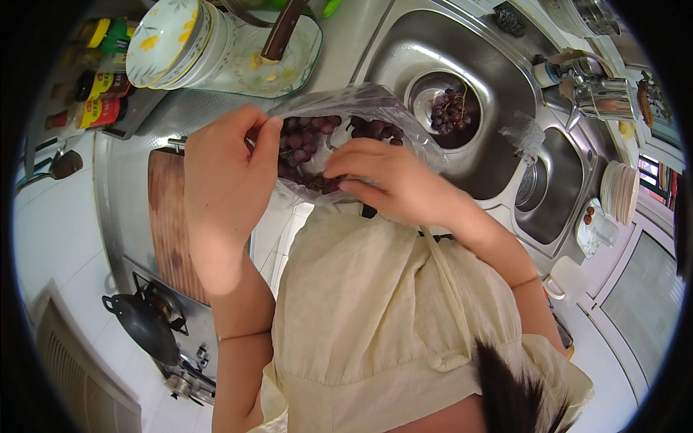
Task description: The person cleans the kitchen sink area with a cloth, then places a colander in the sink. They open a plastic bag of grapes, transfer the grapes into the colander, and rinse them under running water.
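A clear plastic bag (415, 126) of dark red grapes (297, 144) hangs in front of me, its mouth wide. My left hand (229, 169) is closed, thumb and fingers pinching the bag's left rim. Over the bag's mouth, my right hand (397, 180) reaches in from the right. Its fingers are bent and its thumb stands a little apart, with the tips against the grapes; I see nothing gripped between them. Another bunch of grapes (452, 110) lies in a round bowl (422, 94) inside the larger sink basin (491, 54), just beyond the bag.
Stacked bowls (162, 43) and a glass dish (307, 61) with a brown-handled knife (284, 32) stand at the far left. A wooden cutting board (173, 216) and a black wok (144, 328) are on the left. Right of the smaller basin (552, 187) are stacked plates (619, 191).
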{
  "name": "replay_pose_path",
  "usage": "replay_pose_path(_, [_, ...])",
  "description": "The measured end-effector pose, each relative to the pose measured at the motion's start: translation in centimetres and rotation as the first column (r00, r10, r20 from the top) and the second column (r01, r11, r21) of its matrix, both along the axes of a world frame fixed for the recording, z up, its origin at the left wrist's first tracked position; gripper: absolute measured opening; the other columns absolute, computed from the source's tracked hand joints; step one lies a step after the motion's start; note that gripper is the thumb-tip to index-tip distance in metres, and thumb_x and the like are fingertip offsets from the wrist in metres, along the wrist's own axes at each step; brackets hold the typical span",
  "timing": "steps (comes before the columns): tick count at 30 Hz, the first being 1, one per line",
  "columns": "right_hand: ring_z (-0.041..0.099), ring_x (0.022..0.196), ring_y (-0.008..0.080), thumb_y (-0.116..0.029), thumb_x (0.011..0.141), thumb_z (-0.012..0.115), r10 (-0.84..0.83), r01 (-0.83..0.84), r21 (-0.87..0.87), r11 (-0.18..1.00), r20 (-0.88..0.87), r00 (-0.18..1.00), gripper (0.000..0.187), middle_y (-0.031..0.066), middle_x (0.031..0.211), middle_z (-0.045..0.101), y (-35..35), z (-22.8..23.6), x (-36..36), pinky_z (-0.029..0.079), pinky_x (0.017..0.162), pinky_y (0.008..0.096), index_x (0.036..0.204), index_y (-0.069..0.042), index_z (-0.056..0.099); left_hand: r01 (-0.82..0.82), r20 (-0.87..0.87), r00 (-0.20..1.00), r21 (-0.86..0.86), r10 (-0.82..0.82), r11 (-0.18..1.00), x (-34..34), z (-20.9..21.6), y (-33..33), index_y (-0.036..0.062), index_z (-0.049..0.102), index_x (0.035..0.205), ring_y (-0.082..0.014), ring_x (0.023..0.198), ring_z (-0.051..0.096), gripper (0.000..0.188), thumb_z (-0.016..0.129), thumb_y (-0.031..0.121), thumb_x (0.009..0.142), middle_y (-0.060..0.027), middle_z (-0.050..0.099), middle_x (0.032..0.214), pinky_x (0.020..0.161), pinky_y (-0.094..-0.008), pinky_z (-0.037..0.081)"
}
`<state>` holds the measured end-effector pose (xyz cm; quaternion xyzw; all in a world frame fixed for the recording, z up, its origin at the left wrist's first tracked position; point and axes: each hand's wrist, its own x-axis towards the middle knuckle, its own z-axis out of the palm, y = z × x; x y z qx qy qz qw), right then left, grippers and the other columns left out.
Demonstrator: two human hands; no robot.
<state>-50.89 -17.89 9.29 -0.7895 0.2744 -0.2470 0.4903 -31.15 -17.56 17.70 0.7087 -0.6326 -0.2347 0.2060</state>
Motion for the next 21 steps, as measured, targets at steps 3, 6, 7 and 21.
replay_pose_path(3, [0.053,0.101,0.0247,-0.011,0.077,0.063,0.029,-0.109,-0.208,0.972,-0.358,0.933,0.03,0.0065,0.107,0.057,1.5,-5.9,3.0,0.046,0.084,0.0366,0.107,-0.009,0.06,-0.006,-0.025,1.0,-0.019,0.005,1.0,-0.2,0.1,0.2,-0.0028,0.057,0.074,-0.0268,0.049,0.05,0.018,0.059,0.012,0.083,-0.0165,0.054,0.061,0.049,-0.0343,0.038])
replay_pose_path(6, [0.05,0.102,0.0244,-0.02,0.073,0.064,0.024,-0.209,-0.307,0.929,-0.512,0.858,0.037,0.0042,0.105,0.055,2.8,-8.4,4.5,0.046,0.083,0.0387,0.109,-0.012,0.06,0.0,-0.02,1.0,0.005,0.0,1.0,0.1,0.0,0.4,-0.0023,0.058,0.074,-0.0268,0.049,0.051,0.017,0.059,0.012,0.083,-0.0162,0.055,0.062,0.049,-0.0341,0.039])
replay_pose_path(7, [0.049,0.102,0.0243,-0.023,0.072,0.065,0.023,-0.226,-0.322,0.919,-0.529,0.848,0.04,0.0036,0.104,0.054,3.3,-8.7,4.8,0.046,0.083,0.0391,0.11,-0.013,0.06,-0.003,-0.036,0.999,0.004,0.003,1.0,0.2,-0.2,0.5,-0.0023,0.058,0.074,-0.0269,0.049,0.051,0.016,0.059,0.011,0.083,-0.0162,0.055,0.062,0.049,-0.0341,0.039])
replay_pose_path(21, [0.056,0.1,0.0263,-0.02,0.072,0.06,0.031,-0.091,-0.111,0.99,-0.454,0.89,0.031,0.01,0.102,0.055,3.0,-9.7,4.2,0.048,0.082,0.0389,0.1,-0.008,0.06,-0.027,-0.077,0.997,0.005,0.027,1.0,0.7,-0.6,0.4,-0.0022,0.059,0.076,-0.0232,0.047,0.05,0.015,0.06,0.011,0.084,-0.0149,0.055,0.06,0.048,-0.0321,0.038])
